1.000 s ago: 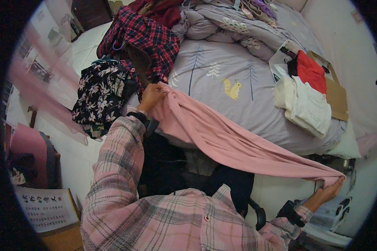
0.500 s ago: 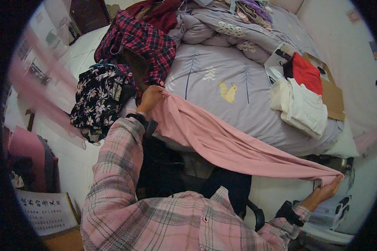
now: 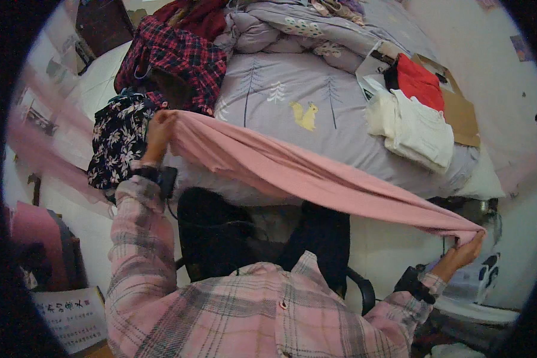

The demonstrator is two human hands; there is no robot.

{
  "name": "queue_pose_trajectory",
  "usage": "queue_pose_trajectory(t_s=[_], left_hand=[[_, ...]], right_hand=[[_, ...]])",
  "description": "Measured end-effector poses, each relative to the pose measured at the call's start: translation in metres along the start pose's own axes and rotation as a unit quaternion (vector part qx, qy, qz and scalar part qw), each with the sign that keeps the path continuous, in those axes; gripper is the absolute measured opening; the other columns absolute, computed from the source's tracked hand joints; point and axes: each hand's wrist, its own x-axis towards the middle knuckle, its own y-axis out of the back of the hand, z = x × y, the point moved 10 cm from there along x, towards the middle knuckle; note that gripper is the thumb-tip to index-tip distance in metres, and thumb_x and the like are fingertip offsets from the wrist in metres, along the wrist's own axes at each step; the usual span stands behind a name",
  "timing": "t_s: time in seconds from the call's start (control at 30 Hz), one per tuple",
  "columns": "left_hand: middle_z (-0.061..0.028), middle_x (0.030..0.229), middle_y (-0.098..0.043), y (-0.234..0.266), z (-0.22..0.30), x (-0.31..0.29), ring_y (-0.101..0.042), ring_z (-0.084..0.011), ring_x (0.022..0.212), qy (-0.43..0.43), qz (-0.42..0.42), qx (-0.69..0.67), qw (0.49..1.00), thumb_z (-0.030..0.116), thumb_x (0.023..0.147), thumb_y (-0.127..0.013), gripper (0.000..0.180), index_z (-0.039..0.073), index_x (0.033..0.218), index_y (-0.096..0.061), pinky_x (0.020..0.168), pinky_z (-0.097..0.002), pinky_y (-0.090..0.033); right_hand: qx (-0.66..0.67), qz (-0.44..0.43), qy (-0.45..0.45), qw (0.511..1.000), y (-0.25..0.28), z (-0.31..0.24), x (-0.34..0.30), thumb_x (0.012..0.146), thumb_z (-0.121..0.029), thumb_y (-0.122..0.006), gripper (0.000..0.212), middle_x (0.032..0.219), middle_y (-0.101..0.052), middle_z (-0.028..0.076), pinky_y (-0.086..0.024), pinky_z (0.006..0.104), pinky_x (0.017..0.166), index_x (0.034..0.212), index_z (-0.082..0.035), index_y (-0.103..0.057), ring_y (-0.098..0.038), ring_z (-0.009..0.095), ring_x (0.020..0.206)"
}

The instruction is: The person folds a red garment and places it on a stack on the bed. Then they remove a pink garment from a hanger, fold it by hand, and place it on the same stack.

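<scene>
A long piece of pink cloth (image 3: 298,173) is stretched between my two hands, above my lap and the near edge of the bed; what kind of garment it is does not show. At its upper left end, my left hand (image 3: 160,132) is closed on a corner, beside the black floral clothing (image 3: 122,134). The other end is pinched in my right hand (image 3: 464,253), lower and far out to the right, past the bed's edge. Between the hands the cloth hangs in loose lengthwise folds.
The bed (image 3: 262,101) has a grey patterned sheet and a bunched quilt (image 3: 280,27). A dark red plaid garment (image 3: 185,59) lies at its left. Folded white cloth (image 3: 417,131) and red cloth (image 3: 420,83) lie by an opened cardboard box (image 3: 462,116). A chair armrest (image 3: 362,286) is beside me.
My left hand has moved left and slightly up, pulling the pink cloth straighter and tauter. My right hand has risen a little. The view has shifted slightly.
</scene>
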Motion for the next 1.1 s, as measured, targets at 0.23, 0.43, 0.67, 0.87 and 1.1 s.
queue_pose_trajectory(t_s=[0.23, 0.43, 0.67, 0.87, 1.1], left_hand=[[-0.0023, 0.100, -0.065, 0.096, 0.055, -0.015, -0.061, -0.0129, 0.092, 0.018, 0.065, -0.167, 0.984, 0.008, 0.091, -0.063, 0.018, 0.003, 0.108, -0.064, 0.085, -0.0243, -0.047], [-0.0045, 0.102, -0.065, 0.121, 0.106, -0.037, -0.061, -0.0134, 0.093, -0.040, 0.078, -0.123, 0.989, 0.013, 0.092, -0.065, 0.018, 0.004, 0.107, -0.065, 0.086, -0.0243, -0.047], [-0.0034, 0.100, -0.065, 0.141, 0.122, -0.051, -0.060, -0.0128, 0.090, -0.026, 0.033, -0.181, 0.982, 0.019, 0.095, -0.062, 0.020, 0.005, 0.108, -0.065, 0.081, -0.0254, -0.049], [-0.0042, 0.101, -0.065, 0.135, 0.087, -0.056, -0.060, -0.0132, 0.092, 0.073, -0.004, 0.019, 0.997, 0.018, 0.088, -0.068, 0.031, 0.002, 0.114, -0.063, 0.084, -0.0261, -0.047], [-0.0064, 0.109, -0.064, 0.091, 0.046, -0.054, -0.059, -0.0143, 0.097, 0.098, -0.039, -0.084, 0.991, 0.013, 0.085, -0.068, 0.048, -0.004, 0.127, -0.054, 0.092, -0.0259, -0.045]], right_hand=[[-0.046, -0.060, -0.021, 0.997, 0.014, 0.026, 0.021, 0.093, -0.027, -0.063, 0.049, 0.125, -0.057, 0.015, -0.049, 0.0353, 0.091, 0.129, 0.005, -0.053, -0.058, 0.024, 0.110], [-0.044, -0.104, -0.028, 0.993, 0.003, 0.029, 0.023, 0.092, -0.028, -0.065, 0.047, 0.118, -0.061, 0.013, -0.050, 0.0335, 0.087, 0.125, 0.005, -0.057, -0.060, 0.021, 0.103], [-0.011, -0.099, -0.041, 0.994, 0.022, 0.018, 0.030, 0.092, -0.025, -0.064, 0.041, 0.113, -0.062, 0.011, -0.050, 0.0336, 0.086, 0.123, 0.001, -0.058, -0.060, 0.020, 0.101], [-0.108, -0.215, -0.062, 0.969, 0.009, 0.049, 0.030, 0.095, -0.025, -0.061, 0.032, 0.104, -0.064, 0.008, -0.048, 0.0292, 0.081, 0.113, 0.001, -0.064, -0.060, 0.016, 0.090], [-0.219, -0.285, -0.019, 0.933, -0.005, 0.064, 0.020, 0.096, -0.023, -0.059, 0.028, 0.099, -0.065, 0.003, -0.046, 0.0269, 0.081, 0.108, 0.002, -0.066, -0.057, 0.011, 0.088]])
